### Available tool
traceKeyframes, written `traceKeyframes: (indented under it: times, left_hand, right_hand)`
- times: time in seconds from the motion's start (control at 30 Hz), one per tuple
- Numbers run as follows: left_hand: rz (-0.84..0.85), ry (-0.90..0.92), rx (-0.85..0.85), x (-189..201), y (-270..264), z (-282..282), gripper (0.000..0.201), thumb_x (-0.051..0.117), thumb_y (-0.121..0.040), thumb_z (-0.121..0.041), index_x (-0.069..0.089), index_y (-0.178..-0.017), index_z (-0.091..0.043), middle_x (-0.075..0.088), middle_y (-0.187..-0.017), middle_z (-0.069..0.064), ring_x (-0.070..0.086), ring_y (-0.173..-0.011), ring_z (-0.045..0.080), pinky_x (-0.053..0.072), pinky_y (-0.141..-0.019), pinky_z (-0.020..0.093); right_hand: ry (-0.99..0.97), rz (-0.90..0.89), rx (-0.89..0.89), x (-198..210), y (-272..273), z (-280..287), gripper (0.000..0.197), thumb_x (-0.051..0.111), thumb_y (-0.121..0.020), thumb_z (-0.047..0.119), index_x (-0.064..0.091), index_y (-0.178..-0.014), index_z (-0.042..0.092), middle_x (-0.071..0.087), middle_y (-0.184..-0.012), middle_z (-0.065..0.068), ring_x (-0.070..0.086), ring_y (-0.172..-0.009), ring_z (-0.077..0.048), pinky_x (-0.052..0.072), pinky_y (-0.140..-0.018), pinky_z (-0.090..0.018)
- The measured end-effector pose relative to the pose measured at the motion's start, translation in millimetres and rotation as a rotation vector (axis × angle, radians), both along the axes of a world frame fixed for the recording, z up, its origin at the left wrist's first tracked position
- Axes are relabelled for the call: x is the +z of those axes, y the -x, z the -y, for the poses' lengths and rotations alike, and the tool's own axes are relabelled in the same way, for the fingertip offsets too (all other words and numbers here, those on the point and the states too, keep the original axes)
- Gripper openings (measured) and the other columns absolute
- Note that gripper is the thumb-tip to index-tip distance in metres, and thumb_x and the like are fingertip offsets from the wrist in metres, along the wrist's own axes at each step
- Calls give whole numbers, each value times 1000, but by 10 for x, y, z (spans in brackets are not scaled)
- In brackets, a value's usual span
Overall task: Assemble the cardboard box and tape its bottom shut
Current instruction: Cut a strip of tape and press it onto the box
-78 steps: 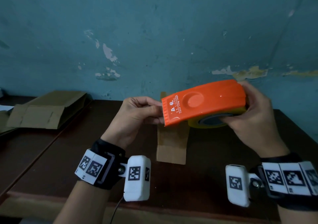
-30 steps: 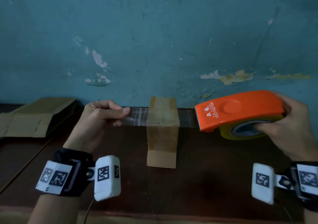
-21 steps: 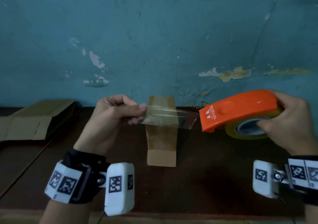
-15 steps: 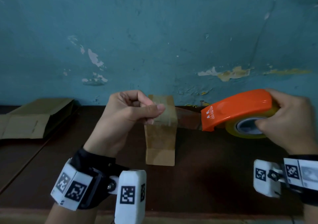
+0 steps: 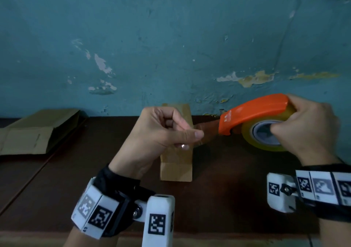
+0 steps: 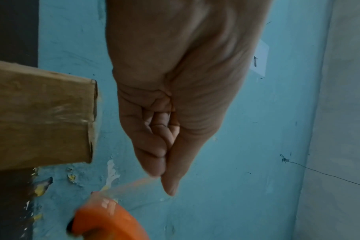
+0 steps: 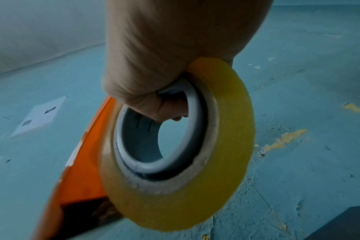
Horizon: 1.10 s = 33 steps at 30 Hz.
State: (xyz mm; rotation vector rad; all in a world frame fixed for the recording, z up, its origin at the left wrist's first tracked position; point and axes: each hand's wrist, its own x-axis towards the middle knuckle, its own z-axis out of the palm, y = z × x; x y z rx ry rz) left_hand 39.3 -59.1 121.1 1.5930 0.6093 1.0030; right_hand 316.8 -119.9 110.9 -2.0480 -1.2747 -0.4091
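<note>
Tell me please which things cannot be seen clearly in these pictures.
- Head view: the left hand covers the middle of the cardboard box; whether the tape strip touches it is unclear.
- Left wrist view: the orange dispenser is blurred and cut off.
- Right wrist view: the right hand hides its fingers.

A teal wall [image 5: 171,37] (paint flaking in pale patches) rises behind a dark brown table [image 5: 228,189] in dim light.

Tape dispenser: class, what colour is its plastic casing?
Orange; the tape dispenser shows best in the head view.
</note>
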Motion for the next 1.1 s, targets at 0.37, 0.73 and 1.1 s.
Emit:
traceKeyframes:
  times: [0.37,0.73,1.1]
  left_hand:
    - [62,47,-161,121,94,73,21,81,-65,-2,60,-66,-4,60,-53,0,54,-44,10,46,-47,18]
    - [86,62,-237,95,170,-5,17,81,-64,-8,65,-62,-16,59,-54,-2,54,-46,10,47,-49,18]
    - [145,57,-313,72,208,-47,18,80,-66,-7,63,-64,-14,58,-55,-2,55,-46,7,47,-49,17]
  right_hand:
    - [146,-67,-138,-66,-201,-20,49,93,-68,24,51,-92,17,50,-74,-2,55,-75,-30,48,-68,-41]
    - [494,-231,144,-416,-181,-256,45,78,-88,23,48,-120,12,46,-113,-7,45,-110,-24,38,-82,-37]
    - [727,-157,109,-267,-39,-235,36,83,-80,19,58,-105,28,59,-100,7,58,-93,-9,53,-84,-33]
